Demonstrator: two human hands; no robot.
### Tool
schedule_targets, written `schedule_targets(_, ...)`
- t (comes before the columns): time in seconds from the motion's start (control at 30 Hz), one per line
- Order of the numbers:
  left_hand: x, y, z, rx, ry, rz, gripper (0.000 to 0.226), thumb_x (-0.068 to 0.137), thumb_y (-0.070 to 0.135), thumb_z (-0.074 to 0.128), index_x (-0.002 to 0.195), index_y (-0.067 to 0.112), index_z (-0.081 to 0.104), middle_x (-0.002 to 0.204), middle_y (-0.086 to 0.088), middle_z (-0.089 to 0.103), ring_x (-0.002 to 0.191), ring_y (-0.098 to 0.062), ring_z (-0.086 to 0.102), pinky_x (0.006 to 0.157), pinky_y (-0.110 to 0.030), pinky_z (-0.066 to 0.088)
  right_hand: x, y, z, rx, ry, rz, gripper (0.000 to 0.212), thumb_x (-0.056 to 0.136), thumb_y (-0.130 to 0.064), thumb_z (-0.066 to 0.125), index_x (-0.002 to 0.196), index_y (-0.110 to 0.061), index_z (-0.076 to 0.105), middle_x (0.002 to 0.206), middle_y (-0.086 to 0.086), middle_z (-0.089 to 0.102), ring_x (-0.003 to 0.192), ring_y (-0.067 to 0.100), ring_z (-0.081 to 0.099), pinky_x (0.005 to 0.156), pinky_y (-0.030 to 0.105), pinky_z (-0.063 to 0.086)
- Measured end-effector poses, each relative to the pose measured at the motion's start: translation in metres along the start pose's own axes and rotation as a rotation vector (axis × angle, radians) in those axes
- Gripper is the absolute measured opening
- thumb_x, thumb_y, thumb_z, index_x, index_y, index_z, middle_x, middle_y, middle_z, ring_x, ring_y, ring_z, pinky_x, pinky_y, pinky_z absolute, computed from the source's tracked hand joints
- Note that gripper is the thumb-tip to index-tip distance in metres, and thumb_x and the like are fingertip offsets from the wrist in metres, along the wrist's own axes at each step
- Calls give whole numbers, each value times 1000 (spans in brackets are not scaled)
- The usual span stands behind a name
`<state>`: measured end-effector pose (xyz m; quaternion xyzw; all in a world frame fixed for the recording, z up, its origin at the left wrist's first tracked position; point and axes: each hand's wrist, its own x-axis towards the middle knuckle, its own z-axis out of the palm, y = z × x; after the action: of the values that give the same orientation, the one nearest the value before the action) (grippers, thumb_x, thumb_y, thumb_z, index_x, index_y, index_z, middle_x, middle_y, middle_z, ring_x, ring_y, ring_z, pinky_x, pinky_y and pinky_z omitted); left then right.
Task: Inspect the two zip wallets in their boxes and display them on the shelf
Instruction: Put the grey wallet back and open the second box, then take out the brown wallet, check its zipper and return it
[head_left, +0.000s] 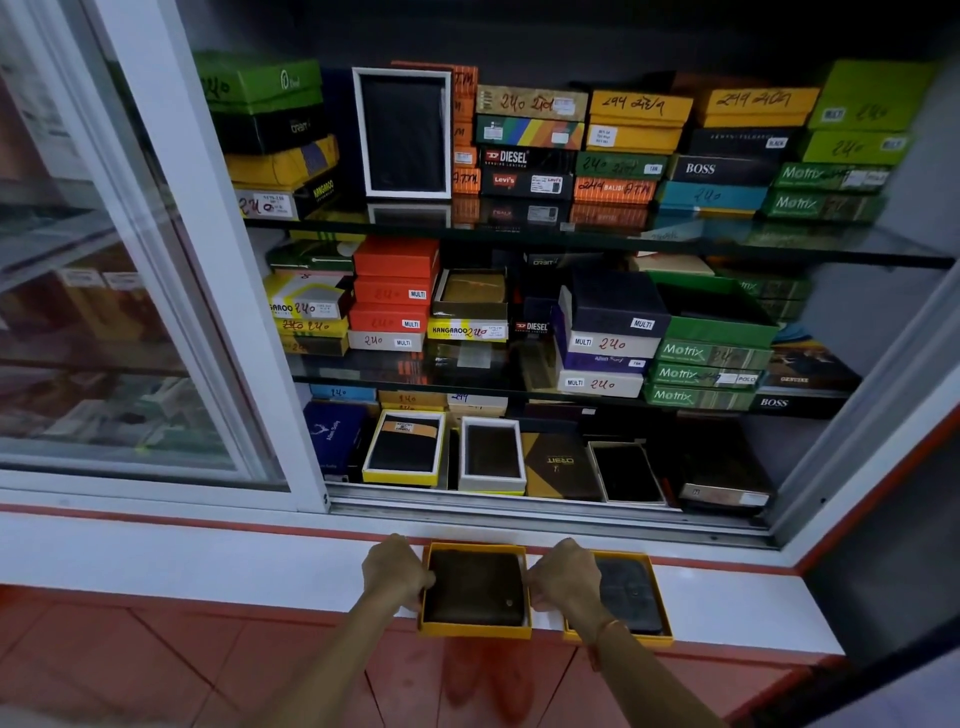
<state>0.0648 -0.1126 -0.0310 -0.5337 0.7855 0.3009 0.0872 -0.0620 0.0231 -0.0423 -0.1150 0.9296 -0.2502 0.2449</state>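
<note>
Two open yellow boxes sit on the white counter ledge below the cabinet. The left yellow box holds a dark brown wallet. My left hand grips that box's left side and my right hand grips its right side. The right yellow box holds a dark grey wallet, partly hidden behind my right hand and wrist.
The white counter ledge runs under an open display cabinet with a sliding glass door pushed left. Glass shelves carry stacked wallet boxes; the bottom shelf shows several open boxes. A red tiled floor lies below.
</note>
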Motion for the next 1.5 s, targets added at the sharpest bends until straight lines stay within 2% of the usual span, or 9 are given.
schedule_targets(0.13, -1, 2, 6, 80, 42, -21, 21, 79, 23, 71, 92, 10, 60, 102, -4, 74, 94, -16, 72, 76, -20, 54, 1, -5, 1, -96, 5, -45, 31, 77, -20, 68, 103, -3, 66, 98, 9, 75, 94, 21, 72, 80, 28, 58)
schedule_targets(0.23, 1, 0, 6, 92, 86, -20, 22, 80, 23, 70, 95, 11, 61, 98, -4, 70, 98, -16, 70, 76, -18, 53, 5, -10, 3, -165, 0, -91, 36, 79, -17, 69, 111, -2, 60, 110, 11, 71, 105, 22, 68, 84, 28, 54)
schedule_targets(0.37, 4, -5, 9, 64, 148, -23, 41, 82, 28, 68, 116, 6, 59, 113, -5, 68, 106, -16, 66, 81, -18, 52, 11, -10, 8, -218, 0, -106, 41, 81, -16, 70, 117, -2, 57, 118, 11, 67, 113, 23, 64, 87, 27, 53)
schedule_targets(0.9, 9, -5, 24, 0, 219, -4, 33, 88, 18, 61, 117, 3, 57, 117, -10, 65, 109, -21, 64, 86, -23, 53, 15, -10, 19, -270, 75, -158, 37, 87, -19, 65, 120, -3, 57, 120, 13, 65, 112, 24, 63, 90, 27, 52)
schedule_targets(1.1, 14, -5, 23, -68, 205, -44, 27, 88, 12, 58, 111, 0, 61, 113, -13, 68, 105, -24, 65, 86, -27, 55, 15, -8, 21, -272, 90, -154, 30, 91, -14, 59, 119, -2, 58, 119, 15, 65, 111, 26, 64, 89, 30, 53)
schedule_targets(1.2, 15, -10, 23, -117, 182, -36, 29, 85, 21, 66, 106, 1, 68, 107, -12, 71, 102, -25, 68, 82, -27, 54, 15, -6, 22, -273, 88, -168, 28, 93, -19, 57, 117, -3, 59, 118, 13, 66, 111, 26, 63, 88, 30, 52)
schedule_targets(1.27, 16, -14, 24, -116, 121, 15, 30, 83, 32, 68, 96, 5, 74, 93, -5, 73, 99, -22, 69, 72, -23, 49, 16, -6, 26, -291, 75, -214, 32, 92, -28, 60, 116, -6, 63, 119, 10, 65, 112, 24, 63, 88, 30, 52)
schedule_targets(1.37, 13, -16, 24, -31, -6, 100, 35, 70, 47, 76, 75, 14, 67, 68, 5, 55, 95, -17, 68, 65, -20, 41, 18, -8, 32, -299, -35, -205, 44, 87, -35, 65, 122, -8, 58, 128, 12, 54, 121, 27, 53, 97, 34, 48)
schedule_targets(1.5, 5, -12, 20, 40, -47, 121, 45, 53, 41, 87, 64, 25, 47, 104, -2, 68, 99, -17, 67, 76, -20, 50, 20, -18, 28, -245, -159, -125, 47, 83, -30, 65, 121, -7, 54, 130, 15, 54, 128, 31, 41, 107, 37, 35)
